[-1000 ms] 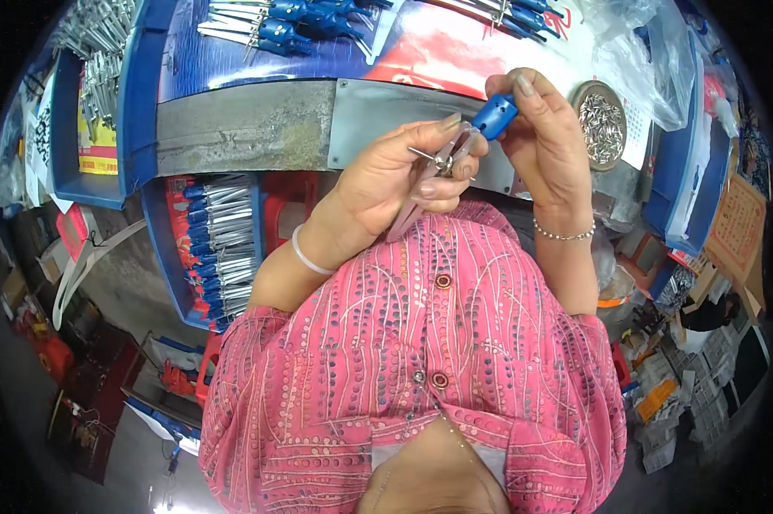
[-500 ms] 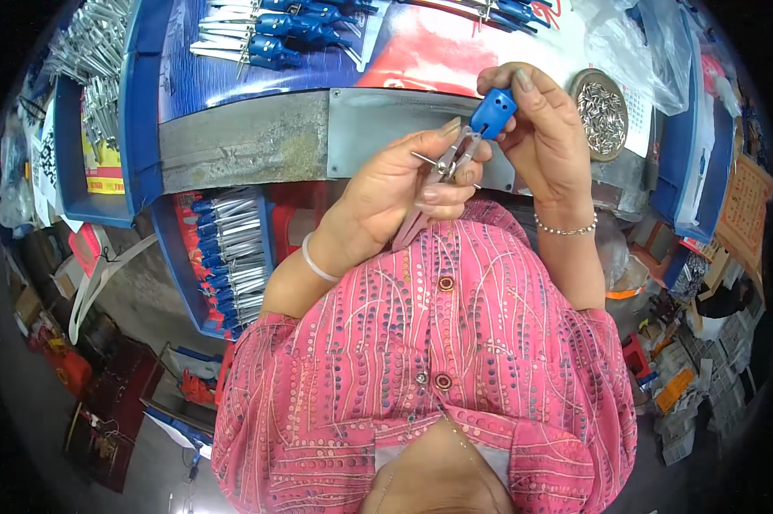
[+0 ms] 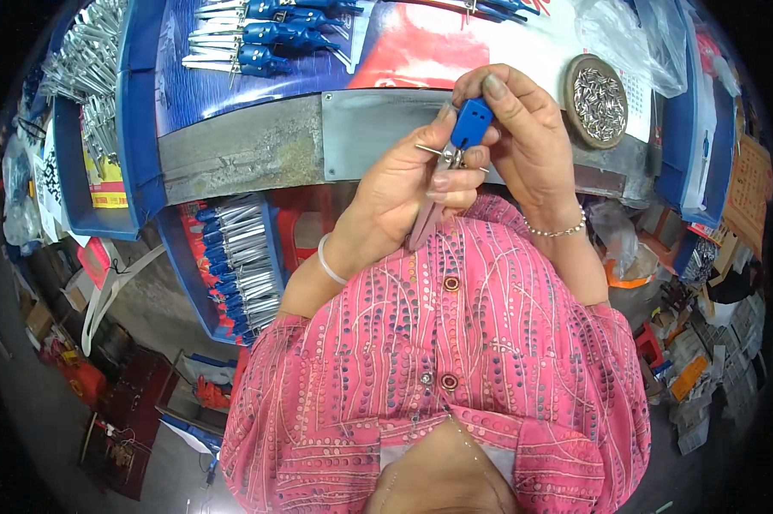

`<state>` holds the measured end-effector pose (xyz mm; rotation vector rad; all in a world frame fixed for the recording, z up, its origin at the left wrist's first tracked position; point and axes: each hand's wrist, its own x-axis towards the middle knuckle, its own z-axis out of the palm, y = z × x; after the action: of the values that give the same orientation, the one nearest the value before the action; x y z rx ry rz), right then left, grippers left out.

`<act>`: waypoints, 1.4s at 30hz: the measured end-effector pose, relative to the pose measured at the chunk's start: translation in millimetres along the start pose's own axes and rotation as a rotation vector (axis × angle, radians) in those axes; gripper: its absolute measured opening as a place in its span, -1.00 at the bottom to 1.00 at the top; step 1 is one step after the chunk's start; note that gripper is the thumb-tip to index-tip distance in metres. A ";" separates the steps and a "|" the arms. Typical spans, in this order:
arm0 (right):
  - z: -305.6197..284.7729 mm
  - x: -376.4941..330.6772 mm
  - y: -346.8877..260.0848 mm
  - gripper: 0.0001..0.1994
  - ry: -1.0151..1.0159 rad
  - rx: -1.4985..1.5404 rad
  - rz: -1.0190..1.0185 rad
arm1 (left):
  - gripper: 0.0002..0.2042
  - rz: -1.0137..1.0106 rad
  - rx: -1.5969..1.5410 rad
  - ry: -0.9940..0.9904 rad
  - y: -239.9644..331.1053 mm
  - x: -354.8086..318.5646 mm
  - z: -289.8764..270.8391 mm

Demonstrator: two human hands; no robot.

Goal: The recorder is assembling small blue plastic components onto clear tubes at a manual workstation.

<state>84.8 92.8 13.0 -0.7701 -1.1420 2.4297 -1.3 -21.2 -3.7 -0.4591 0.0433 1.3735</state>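
Over the bench's front edge, in front of my chest, both hands are closed around one small assembly. A blue plastic housing (image 3: 470,126) with small holes forms its upper end. My right hand (image 3: 532,120) pinches this housing from the right with thumb and fingers. Below it are metal arms (image 3: 448,158) crossed by a thin pin, which my left hand (image 3: 403,182) grips. A flat strip (image 3: 424,224) extends downward out of the left fist. Fingers hide how far the metal sits inside the housing.
A round bowl (image 3: 572,120) of small metal pins stands at right on the bench, beside clear plastic bags (image 3: 630,47). Similar blue-and-silver assemblies (image 3: 258,58) lie at upper left. Blue bins (image 3: 138,137) hold metal strips. Below the bench, another bin holds blue-ended pieces (image 3: 241,257).
Both hands and the assembly have shifted slightly left and closer to me. The blue housing stands more upright, and the metal arms beneath it look nearer together.
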 end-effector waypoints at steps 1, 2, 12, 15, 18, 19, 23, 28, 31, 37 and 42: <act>-0.6 -0.9 -0.8 -0.82 0.003 0.002 -0.001 | -0.60 -0.003 0.001 0.002 -0.5 2.4 -0.8; -0.4 -2.1 -1.7 -0.83 0.016 -0.029 -0.003 | -0.60 -0.022 -0.015 -0.031 -1.8 3.8 -2.1; -9.9 0.7 -9.6 -0.80 0.019 -0.077 0.044 | -0.63 -0.067 -0.085 -0.096 -8.9 15.8 -4.8; -8.6 -3.5 -13.8 -0.80 0.018 -0.108 0.003 | -0.62 -0.066 -0.063 -0.098 -9.7 18.2 -4.6; -10.5 -3.5 -11.0 -0.80 0.010 -0.121 -0.060 | -0.61 -0.042 -0.027 -0.087 -11.1 21.5 -2.3; -11.0 -2.9 -12.9 -0.81 0.009 -0.111 -0.060 | -0.60 -0.025 -0.016 -0.083 -11.9 22.8 -1.3; -13.1 -2.1 -16.9 -0.82 0.027 -0.085 -0.079 | -0.62 -0.061 -0.024 -0.114 -12.0 28.7 -4.3; -23.3 -0.1 -16.3 -0.84 0.033 -0.101 -0.005 | -0.64 -0.088 -0.021 -0.096 -14.3 29.7 -1.6; -22.0 -3.3 -16.9 -0.84 0.076 -0.056 -0.027 | -0.64 -0.048 -0.016 -0.071 -20.4 31.1 -0.8; -15.6 -8.3 -18.4 -0.84 0.123 -0.051 -0.099 | -0.63 -0.011 -0.024 -0.081 -24.0 31.6 3.4; -16.0 -6.4 -27.1 -0.84 0.046 -0.088 -0.070 | -0.63 -0.043 0.015 -0.097 -18.3 29.4 0.8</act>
<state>101.7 115.7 27.9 -0.7950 -1.2434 2.3064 22.0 4.2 -6.3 -0.3779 -0.0355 1.3508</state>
